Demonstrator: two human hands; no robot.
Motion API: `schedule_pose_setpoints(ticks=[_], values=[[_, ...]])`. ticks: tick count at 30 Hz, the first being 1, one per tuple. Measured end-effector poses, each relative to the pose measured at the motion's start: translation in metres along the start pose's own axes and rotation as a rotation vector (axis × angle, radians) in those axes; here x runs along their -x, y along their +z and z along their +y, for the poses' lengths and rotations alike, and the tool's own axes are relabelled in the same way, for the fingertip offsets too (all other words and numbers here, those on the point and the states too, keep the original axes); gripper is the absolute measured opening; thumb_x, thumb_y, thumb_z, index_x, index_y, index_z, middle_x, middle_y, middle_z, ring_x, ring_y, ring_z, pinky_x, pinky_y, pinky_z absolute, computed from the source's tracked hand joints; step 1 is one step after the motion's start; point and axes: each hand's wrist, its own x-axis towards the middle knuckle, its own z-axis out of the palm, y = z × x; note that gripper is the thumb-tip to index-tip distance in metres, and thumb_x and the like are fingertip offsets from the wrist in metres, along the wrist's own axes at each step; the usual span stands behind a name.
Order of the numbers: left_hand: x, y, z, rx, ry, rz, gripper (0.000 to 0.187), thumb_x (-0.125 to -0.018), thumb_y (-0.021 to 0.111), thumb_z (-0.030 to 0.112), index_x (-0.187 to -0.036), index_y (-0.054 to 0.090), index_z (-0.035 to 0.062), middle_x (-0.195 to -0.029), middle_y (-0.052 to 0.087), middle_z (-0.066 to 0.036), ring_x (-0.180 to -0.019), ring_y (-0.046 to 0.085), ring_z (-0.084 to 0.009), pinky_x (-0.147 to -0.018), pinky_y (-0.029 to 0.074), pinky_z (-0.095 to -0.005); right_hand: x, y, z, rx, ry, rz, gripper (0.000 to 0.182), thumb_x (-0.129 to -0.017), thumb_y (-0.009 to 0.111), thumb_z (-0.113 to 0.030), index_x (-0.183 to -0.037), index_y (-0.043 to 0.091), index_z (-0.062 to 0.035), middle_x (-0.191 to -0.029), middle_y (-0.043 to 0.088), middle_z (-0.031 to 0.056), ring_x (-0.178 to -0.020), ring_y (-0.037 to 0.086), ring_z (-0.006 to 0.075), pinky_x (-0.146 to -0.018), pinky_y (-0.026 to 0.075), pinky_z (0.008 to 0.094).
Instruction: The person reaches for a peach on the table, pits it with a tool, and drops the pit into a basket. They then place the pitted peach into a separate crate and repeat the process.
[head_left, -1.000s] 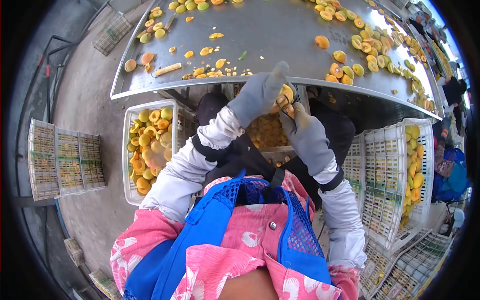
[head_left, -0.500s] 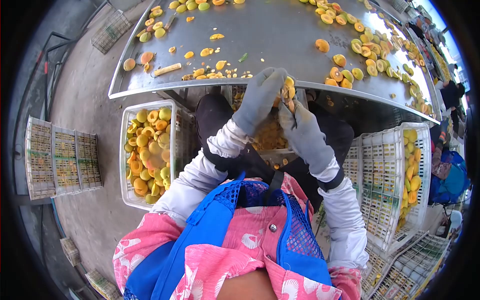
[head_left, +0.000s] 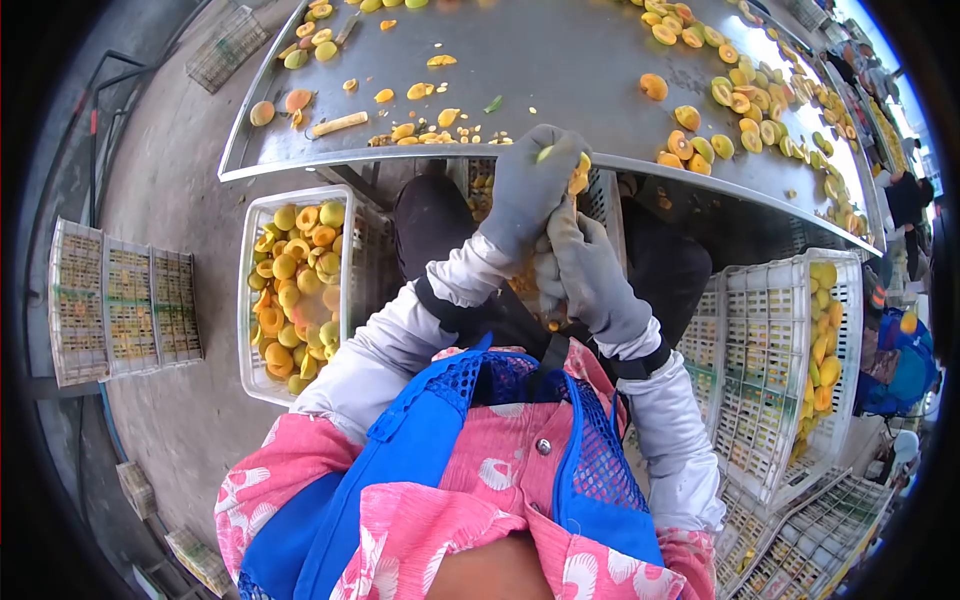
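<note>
My left hand [head_left: 535, 190], in a grey glove, is closed around a yellow-orange peach piece [head_left: 579, 176] above the near edge of the metal table. My right hand [head_left: 592, 268], gloved alike, is just below and to the right with its fingers curled together. Its thumb side points up at the peach. Whatever it grips is mostly hidden by the fingers and too small to name. Beneath both hands, between my knees, a crate [head_left: 606, 205] is partly visible.
Peach halves [head_left: 765, 100] are strewn over the metal table [head_left: 560, 75], with scraps and a wooden-looking handle [head_left: 339, 125] at left. A white crate of halved peaches [head_left: 245, 300] stands left. More crates [head_left: 745, 345] stand right. People are at work far right.
My right hand has drawn slightly down and left, and its fingers look more curled. The left hand has turned a little, still around the peach. The whole view has shifted slightly.
</note>
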Motion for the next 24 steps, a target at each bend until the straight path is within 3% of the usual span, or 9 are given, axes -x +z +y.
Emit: schedule_pose_setpoints(ticks=[2,4,8,10,12,14,18,21,24], values=[[-0.001,-0.003,0.004,0.127,-0.028,-0.002,0.021,-0.095,0.055,0.020,-0.094,0.061,-0.0009,-0.082,0.064,-0.009,-0.065,0.062,-0.0153,-0.060,0.051,-0.0263,0.000,0.001,-0.002,-0.008,0.036,-0.032,0.039,-0.098,0.050,-0.047,-0.087,0.047,-0.0098,-0.058,0.036,-0.0047,-0.041,0.033,0.0065,-0.038,0.028,0.0260],[-0.009,-0.023,0.005,0.157,-0.258,-0.451,0.023,-0.095,0.055,0.022,-0.093,0.062,-0.0002,-0.081,0.064,-0.008,-0.066,0.062,-0.0142,-0.060,0.051,-0.0260,0.000,-0.002,-0.002,0.015,0.063,-0.041,0.043,-0.097,0.048,-0.051,-0.086,0.046,-0.0102,-0.057,0.036,-0.0043,-0.040,0.033,0.0072,-0.037,0.029,0.0267],[-0.006,-0.008,-0.011,-0.101,-0.225,-0.150,0.024,-0.094,0.055,0.023,-0.091,0.063,0.0006,-0.078,0.063,-0.008,-0.068,0.062,-0.0140,-0.063,0.051,-0.0273,-0.002,-0.009,0.000,-0.035,0.118,-0.120,0.047,-0.096,0.045,-0.057,-0.084,0.045,-0.0114,-0.055,0.034,-0.0052,-0.039,0.029,0.0070,-0.037,0.028,0.0264],[-0.002,-0.003,-0.009,-0.394,0.071,-0.077,0.038,-0.091,0.058,0.031,-0.081,0.063,-0.0058,-0.067,0.061,-0.004,-0.060,0.055,-0.0119,-0.059,0.046,-0.0285,-0.002,-0.015,-0.001,-0.106,0.169,-0.153,0.047,-0.096,0.044,-0.057,-0.083,0.045,-0.0120,-0.055,0.032,-0.0058,-0.039,0.027,0.0064,-0.037,0.026,0.0256],[-0.008,-0.008,-0.007,-0.370,-0.015,-0.131,0.037,-0.091,0.060,0.030,-0.083,0.063,-0.0054,-0.070,0.063,-0.003,-0.062,0.056,-0.0110,-0.061,0.047,-0.0288,0.000,-0.015,-0.003,-0.173,0.217,-0.186,0.047,-0.097,0.043,-0.057,-0.082,0.044,-0.0125,-0.054,0.031,-0.0064,-0.040,0.026,0.0058,-0.038,0.025,0.0247],[-0.008,-0.014,-0.003,0.115,-0.361,-0.277,0.036,-0.091,0.060,0.029,-0.083,0.065,-0.0051,-0.072,0.065,-0.004,-0.066,0.057,-0.0090,-0.062,0.048,-0.0281,0.006,-0.010,-0.006,-0.080,0.160,-0.150,0.047,-0.097,0.043,-0.058,-0.079,0.044,-0.0138,-0.054,0.029,-0.0074,-0.040,0.024,0.0050,-0.038,0.022,0.0234],[-0.005,-0.008,-0.011,-0.322,-0.185,-0.193,0.034,-0.095,0.053,0.029,-0.087,0.066,-0.0013,-0.076,0.064,-0.006,-0.070,0.057,-0.0092,-0.063,0.047,-0.0237,0.004,-0.016,-0.004,-0.097,0.209,-0.165,0.047,-0.097,0.043,-0.058,-0.078,0.043,-0.0147,-0.055,0.026,-0.0082,-0.040,0.022,0.0041,-0.039,0.020,0.0225],[0.000,-0.005,0.000,-0.262,-0.068,-0.143,0.028,-0.092,0.058,0.023,-0.084,0.066,-0.0031,-0.076,0.064,-0.006,-0.068,0.057,-0.0089,-0.062,0.048,-0.0262,0.003,-0.020,-0.001,-0.256,0.227,-0.342,0.044,-0.098,0.042,-0.058,-0.080,0.042,-0.0178,-0.058,0.022,-0.0103,-0.043,0.019,0.0021,-0.039,0.016,0.0200],[0.000,-0.010,0.000,0.211,-0.271,-0.391,0.034,-0.095,0.051,0.028,-0.086,0.067,-0.0006,-0.072,0.062,-0.006,-0.066,0.057,-0.0103,-0.061,0.047,-0.0244,0.005,-0.020,0.000,-0.269,0.166,-0.393,0.044,-0.098,0.042,-0.058,-0.080,0.042,-0.0175,-0.059,0.022,-0.0105,-0.043,0.018,0.0012,-0.038,0.015,0.0188]])
